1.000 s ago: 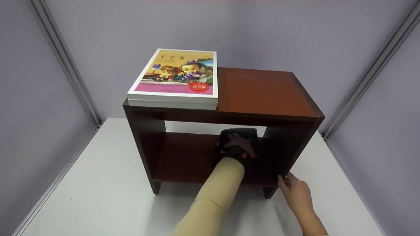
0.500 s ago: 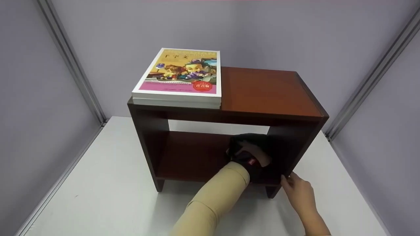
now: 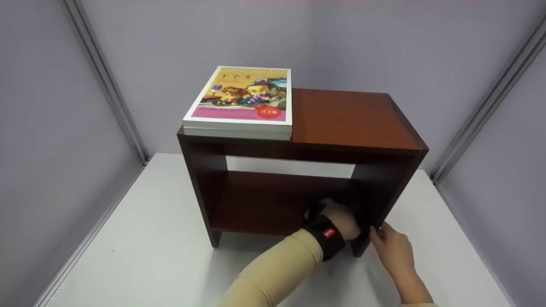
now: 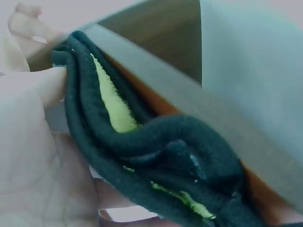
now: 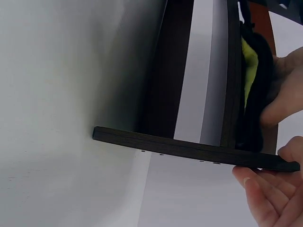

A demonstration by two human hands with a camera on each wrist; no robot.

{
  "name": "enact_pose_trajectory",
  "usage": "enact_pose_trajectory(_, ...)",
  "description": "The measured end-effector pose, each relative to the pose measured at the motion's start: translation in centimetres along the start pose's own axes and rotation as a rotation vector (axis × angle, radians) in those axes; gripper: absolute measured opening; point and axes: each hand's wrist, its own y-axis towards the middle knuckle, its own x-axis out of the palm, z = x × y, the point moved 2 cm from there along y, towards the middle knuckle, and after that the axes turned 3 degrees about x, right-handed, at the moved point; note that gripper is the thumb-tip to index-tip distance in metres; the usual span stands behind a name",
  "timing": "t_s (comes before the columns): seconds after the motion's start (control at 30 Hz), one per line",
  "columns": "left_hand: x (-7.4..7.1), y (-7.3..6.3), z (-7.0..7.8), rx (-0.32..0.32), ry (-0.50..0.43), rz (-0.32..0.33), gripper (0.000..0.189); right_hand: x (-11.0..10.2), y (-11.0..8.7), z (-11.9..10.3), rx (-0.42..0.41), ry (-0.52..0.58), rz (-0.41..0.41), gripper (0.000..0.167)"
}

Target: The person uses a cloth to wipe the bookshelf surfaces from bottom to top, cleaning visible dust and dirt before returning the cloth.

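In the head view a small dark-brown shelf unit (image 3: 349, 117) stands on a white table. My left hand (image 3: 341, 219), wearing a black wristband, reaches into its lower compartment at the right end. It grips a folded dark cloth with a yellow-green fuzzy side (image 4: 189, 130), the thumb on the folds in the left wrist view. The cloth lies along the shelf board, close to the right side panel (image 3: 399, 179). My right hand (image 3: 394, 249) pinches the front edge of that panel, thumb inside and fingers outside, as the right wrist view shows.
A short stack of picture books (image 3: 241, 102) lies on the left half of the unit's top. Grey partition walls with metal posts (image 3: 106, 81) surround the white table (image 3: 119, 247) at the back and sides.
My left hand has moved right and toward the front along the lower shelf with the cloth. The right hand keeps its hold on the panel edge. The head view has shifted slightly.
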Motion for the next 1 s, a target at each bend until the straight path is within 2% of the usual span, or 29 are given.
enact_pose_trajectory(0.1, 0.5, -0.4, 0.6, 0.019, 0.046, 0.027, 0.049, -0.1, 0.1, 0.2, 0.005, -0.009, 0.007, 0.03)
enact_pose_trajectory(0.17, 1.1, -0.4, 1.2, 0.048, 0.11, 0.047, 0.048, -0.1, 0.1, 0.4, 0.007, -0.015, 0.015, 0.028)
enact_pose_trajectory(0.3, 1.8, -0.4, 2.1, 0.063, 0.225, 0.027, 0.048, -0.2, 0.1, 0.7, 0.017, -0.027, 0.014, 0.027)
enact_pose_trajectory(0.4, 2.1, -0.2, 2.5, 0.054, 0.28, -0.05, 0.049, -0.3, -0.1, 0.9, 0.033, -0.026, -0.006, 0.03)
enact_pose_trajectory(0.53, 2.3, 0.4, 2.7, 0.064, 0.294, -0.087, 0.047, -0.3, -0.2, 1.2, 0.053, -0.024, -0.021, 0.033)
enact_pose_trajectory(0.63, 2.0, 0.6, 2.7, 0.027, 0.245, -0.077, 0.051, -0.4, -0.3, 1.4, 0.059, -0.029, -0.02, 0.034)
enact_pose_trajectory(0.77, 1.8, 0.8, 2.4, -0.017, 0.209, -0.1, 0.059, -0.4, -0.4, 1.5, 0.055, -0.03, -0.018, 0.035)
enact_pose_trajectory(0.97, 1.3, 1.4, 1.3, 0.017, 0.207, -0.116, 0.054, -0.1, -0.5, 1.2, 0.045, -0.023, -0.017, 0.034)
enact_pose_trajectory(1.0, 1.1, 1.5, 1.0, 0.005, 0.177, -0.113, 0.054, -0.1, -0.5, 1.2, 0.046, -0.02, -0.017, 0.034)
